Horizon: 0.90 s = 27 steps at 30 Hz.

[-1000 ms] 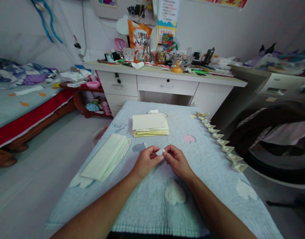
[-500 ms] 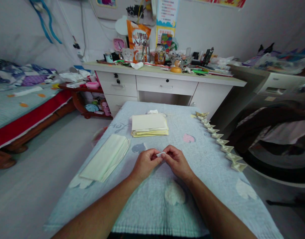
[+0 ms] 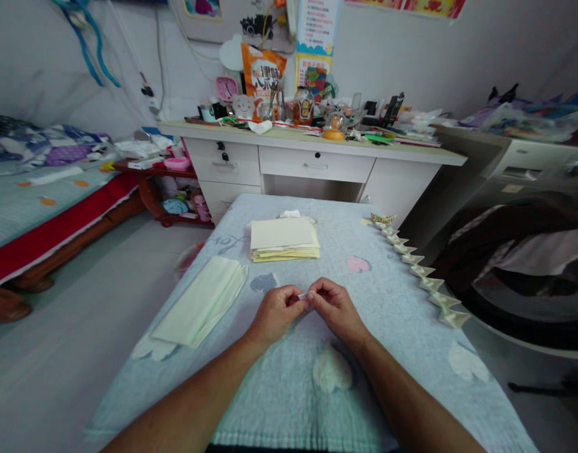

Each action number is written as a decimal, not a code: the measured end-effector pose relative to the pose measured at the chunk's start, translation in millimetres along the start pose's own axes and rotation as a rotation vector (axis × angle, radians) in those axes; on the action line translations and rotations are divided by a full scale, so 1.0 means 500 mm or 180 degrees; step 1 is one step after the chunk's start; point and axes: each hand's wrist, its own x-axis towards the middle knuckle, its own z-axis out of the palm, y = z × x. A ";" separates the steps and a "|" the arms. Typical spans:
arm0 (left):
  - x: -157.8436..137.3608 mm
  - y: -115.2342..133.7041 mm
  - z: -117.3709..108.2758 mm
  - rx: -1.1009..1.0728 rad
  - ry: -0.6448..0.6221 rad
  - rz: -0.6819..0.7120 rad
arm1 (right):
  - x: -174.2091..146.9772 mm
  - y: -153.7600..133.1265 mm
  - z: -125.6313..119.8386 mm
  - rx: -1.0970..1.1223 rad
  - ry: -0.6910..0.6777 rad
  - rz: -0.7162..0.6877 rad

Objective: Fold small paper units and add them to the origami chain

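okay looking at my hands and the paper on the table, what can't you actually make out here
- Small white paper piece, head view: mostly covered by the fingertips of the left hand and right hand; its shape and folds cannot be told.
- Row of folded paper pieces along the table's right edge: too small to count surely.
- Yellow paper stack: sheet count unreadable.
- Desk clutter: labels too small and blurred.
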 end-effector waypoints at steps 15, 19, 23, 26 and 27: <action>-0.003 -0.004 0.000 0.0222 -0.0082 0.0211 | 0.000 0.003 -0.017 -0.0394 -0.0005 -0.0094; -0.005 -0.004 -0.001 0.0161 -0.0045 0.0296 | -0.001 0.002 -0.017 -0.0334 -0.0016 -0.0040; -0.003 -0.002 -0.003 0.0101 -0.0015 0.0192 | 0.001 0.001 -0.011 -0.0109 -0.0066 0.0021; 0.000 0.001 -0.007 0.0175 0.0109 0.0156 | 0.002 0.005 -0.009 -0.0012 -0.0077 0.0029; 0.000 0.002 -0.009 0.0198 0.0136 0.0153 | 0.001 0.008 -0.009 -0.0058 -0.0095 0.0053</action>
